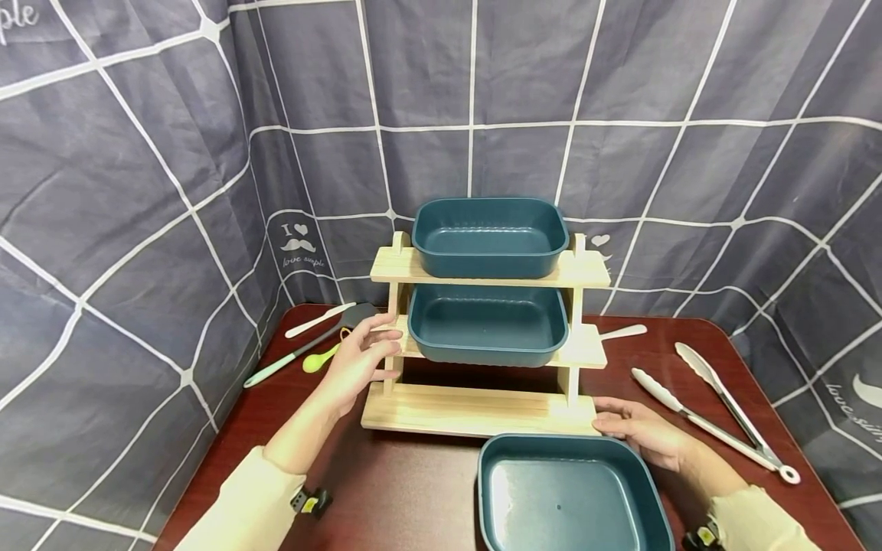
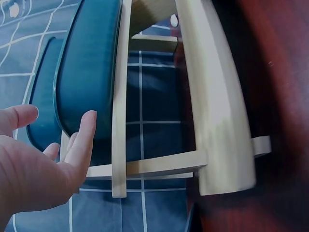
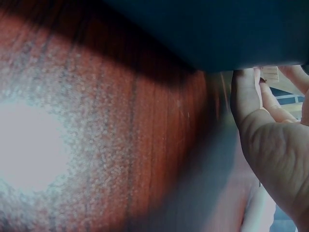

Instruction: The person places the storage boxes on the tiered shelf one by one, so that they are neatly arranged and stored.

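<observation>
A three-tier wooden rack [image 1: 475, 409] stands on the table, one dark teal bin [image 1: 491, 264] on its top shelf and another teal bin [image 1: 488, 356] on the middle shelf. My left hand [image 1: 354, 367] is at the rack's left side by the middle shelf, fingers spread; in the left wrist view, the left hand [image 2: 43, 169] has its fingers extended beside the bins. At the right end of the bottom shelf, my right hand [image 1: 651, 432] touches the board with fairly straight fingers. A third teal bin [image 1: 561, 505] lies in front of the rack, close to the right hand.
Metal tongs [image 1: 730, 436] with white tips lie spread on the right of the red-brown table [image 1: 406, 490]. On the left are a spatula [image 1: 296, 356], a white-handled utensil [image 1: 320, 320] and a lime-green spoon [image 1: 319, 360]. A white handle [image 1: 625, 331] pokes out behind the rack. Grey checked cloth [image 1: 524, 84] hangs around.
</observation>
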A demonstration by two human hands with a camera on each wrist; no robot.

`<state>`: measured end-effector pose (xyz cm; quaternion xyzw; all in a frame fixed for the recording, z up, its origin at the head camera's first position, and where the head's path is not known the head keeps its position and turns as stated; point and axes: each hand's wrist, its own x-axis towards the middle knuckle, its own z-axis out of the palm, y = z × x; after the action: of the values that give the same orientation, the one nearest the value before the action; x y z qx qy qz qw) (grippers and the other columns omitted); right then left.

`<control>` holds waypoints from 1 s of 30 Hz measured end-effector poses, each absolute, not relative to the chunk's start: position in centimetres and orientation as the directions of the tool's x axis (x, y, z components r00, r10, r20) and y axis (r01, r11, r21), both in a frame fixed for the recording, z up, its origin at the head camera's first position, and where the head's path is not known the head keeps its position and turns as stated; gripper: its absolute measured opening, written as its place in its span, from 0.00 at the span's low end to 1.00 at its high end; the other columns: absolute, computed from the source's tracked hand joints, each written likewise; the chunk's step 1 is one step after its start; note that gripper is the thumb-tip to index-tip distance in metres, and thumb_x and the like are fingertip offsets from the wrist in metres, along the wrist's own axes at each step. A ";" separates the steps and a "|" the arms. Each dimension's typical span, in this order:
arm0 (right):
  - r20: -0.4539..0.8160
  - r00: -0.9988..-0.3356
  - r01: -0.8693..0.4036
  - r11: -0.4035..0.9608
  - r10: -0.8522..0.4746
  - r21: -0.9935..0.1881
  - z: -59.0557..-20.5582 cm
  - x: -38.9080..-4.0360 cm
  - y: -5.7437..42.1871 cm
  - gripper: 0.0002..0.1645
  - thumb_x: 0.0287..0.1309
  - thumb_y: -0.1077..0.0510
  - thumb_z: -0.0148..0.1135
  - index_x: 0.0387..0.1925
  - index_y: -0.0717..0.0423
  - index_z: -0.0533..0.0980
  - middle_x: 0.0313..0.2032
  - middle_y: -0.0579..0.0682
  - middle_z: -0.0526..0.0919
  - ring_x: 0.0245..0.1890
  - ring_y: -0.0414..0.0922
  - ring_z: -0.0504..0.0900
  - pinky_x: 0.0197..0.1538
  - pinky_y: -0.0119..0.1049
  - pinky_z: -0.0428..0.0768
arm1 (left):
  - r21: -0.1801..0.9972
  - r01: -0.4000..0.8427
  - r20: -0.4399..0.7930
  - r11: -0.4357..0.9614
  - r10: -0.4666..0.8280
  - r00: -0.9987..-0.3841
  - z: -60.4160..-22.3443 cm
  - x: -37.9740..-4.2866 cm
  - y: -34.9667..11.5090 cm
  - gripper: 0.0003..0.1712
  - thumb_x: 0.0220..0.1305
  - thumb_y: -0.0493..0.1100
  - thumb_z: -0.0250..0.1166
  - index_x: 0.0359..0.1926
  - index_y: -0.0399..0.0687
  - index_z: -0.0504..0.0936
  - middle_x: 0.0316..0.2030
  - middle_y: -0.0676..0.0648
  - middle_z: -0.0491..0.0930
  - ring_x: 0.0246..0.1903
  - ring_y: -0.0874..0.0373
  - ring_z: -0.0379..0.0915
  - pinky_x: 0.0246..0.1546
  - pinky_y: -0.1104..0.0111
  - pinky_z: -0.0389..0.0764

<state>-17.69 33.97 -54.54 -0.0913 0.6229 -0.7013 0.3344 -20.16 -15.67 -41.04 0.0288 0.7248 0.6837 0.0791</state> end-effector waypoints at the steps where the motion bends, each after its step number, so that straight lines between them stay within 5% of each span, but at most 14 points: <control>1: -0.289 -0.759 0.356 -0.001 -0.583 -0.934 -54.5 -17.7 34.0 0.30 0.79 0.64 0.47 0.75 0.72 0.55 0.58 0.55 0.83 0.56 0.49 0.83 0.57 0.45 0.83 | 0.996 -0.065 -0.073 0.061 0.145 -0.987 -41.2 -19.7 -15.7 0.31 0.74 0.37 0.59 0.75 0.45 0.67 0.63 0.33 0.75 0.56 0.41 0.76 0.51 0.45 0.84; 5: -0.292 -0.758 0.361 -0.003 -0.583 -0.932 -54.5 -17.7 34.0 0.30 0.79 0.64 0.48 0.75 0.72 0.56 0.58 0.55 0.83 0.56 0.49 0.83 0.58 0.45 0.83 | 0.996 -0.066 -0.074 0.063 0.140 -0.987 -42.1 -17.6 -15.7 0.28 0.72 0.37 0.61 0.71 0.45 0.71 0.59 0.36 0.78 0.51 0.46 0.79 0.47 0.50 0.87; 15: -0.298 -0.752 0.375 -0.010 -0.588 -0.927 -54.4 -17.8 34.0 0.31 0.79 0.64 0.47 0.76 0.71 0.55 0.59 0.55 0.83 0.56 0.49 0.83 0.58 0.44 0.83 | 0.990 -0.113 -0.129 0.080 0.228 -0.965 -46.0 -13.1 -14.4 0.27 0.68 0.35 0.65 0.67 0.41 0.73 0.59 0.33 0.77 0.53 0.38 0.79 0.43 0.50 0.87; 30: -0.307 -0.758 0.378 -0.004 -0.576 -0.926 -54.4 -17.7 33.9 0.31 0.79 0.64 0.49 0.76 0.71 0.55 0.58 0.55 0.83 0.56 0.49 0.84 0.57 0.44 0.83 | 0.969 -0.214 -0.244 0.124 0.355 -0.902 -51.3 -8.5 -9.9 0.38 0.60 0.35 0.68 0.72 0.44 0.70 0.60 0.35 0.74 0.46 0.51 0.80 0.38 0.52 0.87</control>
<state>-17.68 33.92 -54.39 -0.0797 0.6191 -0.7039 0.3389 -8.49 -9.94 -51.25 0.0491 0.7181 0.6600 0.2154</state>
